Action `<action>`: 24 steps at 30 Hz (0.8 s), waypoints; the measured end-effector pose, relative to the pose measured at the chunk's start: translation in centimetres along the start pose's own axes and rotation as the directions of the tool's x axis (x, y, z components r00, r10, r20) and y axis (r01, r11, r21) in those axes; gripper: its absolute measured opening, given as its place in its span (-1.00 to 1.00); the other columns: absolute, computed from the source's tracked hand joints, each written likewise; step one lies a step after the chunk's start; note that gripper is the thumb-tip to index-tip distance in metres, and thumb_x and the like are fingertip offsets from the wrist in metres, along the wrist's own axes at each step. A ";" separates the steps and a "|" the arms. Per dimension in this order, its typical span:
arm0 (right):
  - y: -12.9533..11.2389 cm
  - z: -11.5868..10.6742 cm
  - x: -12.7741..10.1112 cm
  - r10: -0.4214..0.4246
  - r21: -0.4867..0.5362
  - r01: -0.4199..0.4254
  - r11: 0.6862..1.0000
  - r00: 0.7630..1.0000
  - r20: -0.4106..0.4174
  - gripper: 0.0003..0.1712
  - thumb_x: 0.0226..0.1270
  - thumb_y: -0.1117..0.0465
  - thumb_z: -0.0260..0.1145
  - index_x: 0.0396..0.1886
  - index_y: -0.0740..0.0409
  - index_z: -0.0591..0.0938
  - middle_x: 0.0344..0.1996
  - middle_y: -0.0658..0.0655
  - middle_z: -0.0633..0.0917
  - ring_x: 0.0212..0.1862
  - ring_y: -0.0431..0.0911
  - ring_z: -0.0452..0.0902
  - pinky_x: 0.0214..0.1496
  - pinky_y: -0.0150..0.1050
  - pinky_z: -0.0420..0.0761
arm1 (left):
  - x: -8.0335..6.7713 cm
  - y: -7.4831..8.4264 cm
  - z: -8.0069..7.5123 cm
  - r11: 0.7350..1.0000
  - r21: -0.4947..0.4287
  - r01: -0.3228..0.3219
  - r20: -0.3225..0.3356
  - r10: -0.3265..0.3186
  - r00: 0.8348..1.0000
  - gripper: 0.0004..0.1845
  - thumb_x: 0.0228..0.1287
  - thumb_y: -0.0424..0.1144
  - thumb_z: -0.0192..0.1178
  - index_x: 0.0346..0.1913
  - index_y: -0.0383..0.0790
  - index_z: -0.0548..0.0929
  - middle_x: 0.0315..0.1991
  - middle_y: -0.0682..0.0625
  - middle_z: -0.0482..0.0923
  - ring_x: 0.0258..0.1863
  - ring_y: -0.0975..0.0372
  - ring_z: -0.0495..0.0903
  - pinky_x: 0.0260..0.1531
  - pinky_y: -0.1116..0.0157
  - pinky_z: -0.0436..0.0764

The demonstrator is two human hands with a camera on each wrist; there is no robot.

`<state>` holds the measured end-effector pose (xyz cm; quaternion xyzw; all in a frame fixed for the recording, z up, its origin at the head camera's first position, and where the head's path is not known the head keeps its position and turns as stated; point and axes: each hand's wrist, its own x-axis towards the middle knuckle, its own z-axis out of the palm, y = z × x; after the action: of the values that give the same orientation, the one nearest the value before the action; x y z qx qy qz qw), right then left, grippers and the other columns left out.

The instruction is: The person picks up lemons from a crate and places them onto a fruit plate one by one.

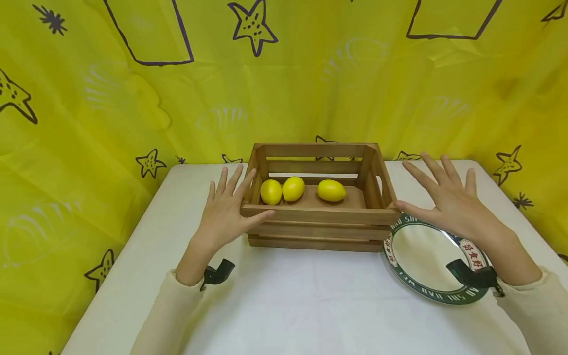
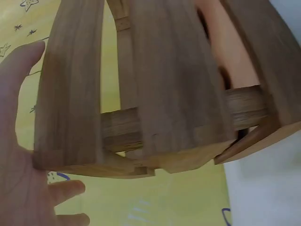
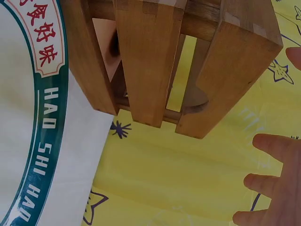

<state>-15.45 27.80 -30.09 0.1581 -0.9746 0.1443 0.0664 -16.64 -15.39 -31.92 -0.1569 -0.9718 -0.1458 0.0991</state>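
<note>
A slatted wooden crate (image 1: 319,214) stands on the white table and holds three yellow lemons (image 1: 271,192) (image 1: 293,188) (image 1: 331,190). My left hand (image 1: 226,209) lies flat against the crate's left end, fingers straight, with the thumb on the front slat. On the other side, my right hand (image 1: 448,199) is spread just beside the crate's right end, above a green-rimmed plate (image 1: 437,297), its thumb near the front corner. The left wrist view shows the crate's slats (image 2: 164,80) close up beside my left hand (image 2: 19,155). In the right wrist view are the crate (image 3: 150,61), the plate (image 3: 28,117) and my right hand (image 3: 277,188).
A yellow cloth (image 1: 284,74) printed with stars hangs behind and around the table (image 1: 284,305). The plate sits right of the crate, touching or nearly touching its front right corner. White tabletop stretches in front of the crate toward me.
</note>
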 end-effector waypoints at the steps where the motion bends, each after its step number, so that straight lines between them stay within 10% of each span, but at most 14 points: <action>1: -0.1 0.1 0.1 -0.002 0.006 0.002 1.000 1.000 0.001 0.00 0.31 -0.24 0.22 0.59 -0.14 -0.05 0.55 0.29 -0.19 0.49 0.35 -0.56 0.23 0.38 -0.75 | 0.0 -0.1 0.1 1.000 -0.006 0.004 -0.009 -0.004 1.000 0.07 0.10 0.41 0.20 0.57 0.10 -0.03 0.58 -0.06 -0.19 0.55 -0.05 -0.36 0.41 -0.25 -0.18; 8: -0.4 0.5 1.3 -0.020 0.079 0.019 0.997 1.000 0.006 -0.05 0.34 -0.17 0.22 0.58 -0.08 0.00 0.54 0.32 -0.13 0.50 0.37 -0.46 0.31 0.38 -0.65 | -0.6 -0.4 1.2 0.981 -0.189 0.034 -0.066 -0.048 0.997 0.06 0.09 0.35 0.27 0.55 -0.06 0.08 0.56 -0.05 -0.03 0.55 -0.01 -0.16 0.39 -0.24 0.03; 18: -0.8 0.6 2.1 0.121 0.264 -0.112 0.958 0.992 -0.019 -0.09 0.39 -0.13 0.20 0.57 0.08 0.05 0.49 0.41 0.05 0.46 0.43 -0.13 0.28 0.54 -0.06 | -0.7 -0.3 2.7 0.857 -0.515 0.035 -0.091 -0.095 0.991 0.05 0.13 0.11 0.39 0.55 -0.13 0.04 0.57 0.03 -0.09 0.52 0.01 0.00 0.37 -0.15 0.17; 24: -0.8 0.3 2.9 0.146 0.335 -0.114 0.935 0.987 -0.073 -0.10 0.32 -0.04 0.32 0.53 0.13 0.16 0.42 0.44 0.19 0.33 0.46 0.12 0.21 0.47 0.22 | -0.4 -0.2 3.0 0.829 -0.559 -0.007 -0.139 -0.085 0.987 0.05 0.11 0.00 0.44 0.54 -0.19 0.05 0.56 0.00 -0.07 0.52 0.03 0.01 0.40 -0.10 0.14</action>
<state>-17.92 26.10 -29.69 0.0949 -0.9407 0.3166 0.0766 -16.80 -14.72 -34.89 -0.1471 -0.8789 -0.4369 0.1226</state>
